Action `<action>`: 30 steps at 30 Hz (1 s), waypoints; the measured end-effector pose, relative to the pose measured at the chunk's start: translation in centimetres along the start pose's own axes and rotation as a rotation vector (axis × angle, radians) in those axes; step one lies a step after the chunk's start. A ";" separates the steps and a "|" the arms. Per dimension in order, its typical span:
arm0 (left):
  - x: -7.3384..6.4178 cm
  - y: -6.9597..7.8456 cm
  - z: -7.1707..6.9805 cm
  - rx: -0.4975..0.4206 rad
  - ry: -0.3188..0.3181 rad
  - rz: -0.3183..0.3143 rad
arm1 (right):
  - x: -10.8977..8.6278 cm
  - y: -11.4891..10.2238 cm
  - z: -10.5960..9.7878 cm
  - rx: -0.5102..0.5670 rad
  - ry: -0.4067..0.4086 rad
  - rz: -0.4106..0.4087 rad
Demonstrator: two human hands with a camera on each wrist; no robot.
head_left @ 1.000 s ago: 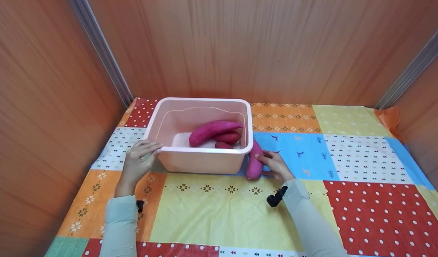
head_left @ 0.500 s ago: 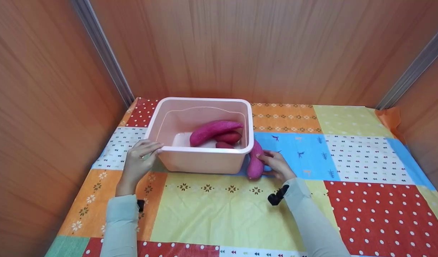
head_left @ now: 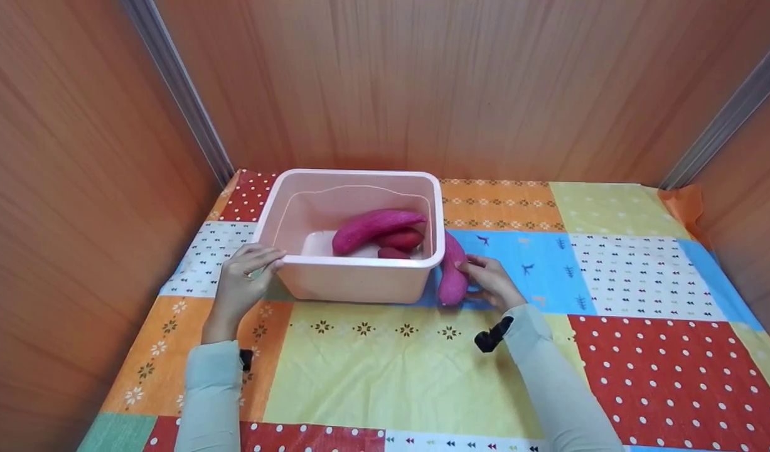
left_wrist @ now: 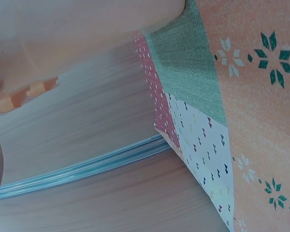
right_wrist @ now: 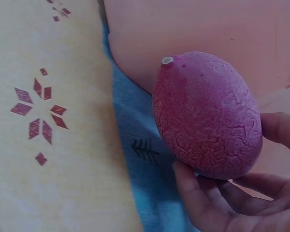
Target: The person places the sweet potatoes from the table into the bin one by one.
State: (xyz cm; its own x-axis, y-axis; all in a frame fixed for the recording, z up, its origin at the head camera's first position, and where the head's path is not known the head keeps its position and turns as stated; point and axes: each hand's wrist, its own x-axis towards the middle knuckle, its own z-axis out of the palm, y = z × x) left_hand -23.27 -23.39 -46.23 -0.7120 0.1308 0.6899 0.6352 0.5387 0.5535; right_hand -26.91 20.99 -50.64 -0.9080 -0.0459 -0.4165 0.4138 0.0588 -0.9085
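A pale pink plastic bin (head_left: pixel 353 282) stands on the patterned cloth. My left hand (head_left: pixel 243 282) grips its near left corner, with fingertips over the rim; the bin's underside of the rim (left_wrist: pixel 87 38) fills the top left of the left wrist view. Just outside the bin's right wall, my right hand (head_left: pixel 492 282) holds a magenta sweet potato (head_left: pixel 454 279) with the thumb on top and fingers beneath. In the right wrist view its wrinkled blunt end (right_wrist: pixel 208 121) faces the camera. Inside the bin lie a long curved sweet potato (head_left: pixel 372 229) and two smaller, redder ones, partly hidden.
The patchwork cloth (head_left: pixel 385 370) covers the table. Wood-grain panels (head_left: pixel 385 81) enclose it at the back and both sides, with metal posts (head_left: pixel 184 94) at the corners. An orange cloth flap (head_left: pixel 683 210) bunches at the right back edge.
My right hand and the sweet potato in it have shifted slightly up and to the right. The left hand and the bin have stayed in place.
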 end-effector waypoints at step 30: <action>0.0 -0.1 0.1 0.001 0.018 0.015 | -1.2 -4.8 -1.9 -0.095 0.006 -0.064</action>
State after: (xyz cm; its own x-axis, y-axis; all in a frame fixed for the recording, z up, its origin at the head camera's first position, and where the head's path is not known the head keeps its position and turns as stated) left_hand -23.31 -23.31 -46.35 -0.6966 0.1239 0.7066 0.6456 0.5379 0.5421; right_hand -27.99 22.64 -45.70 -0.9327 -0.0463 -0.3576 0.3474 0.1503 -0.9256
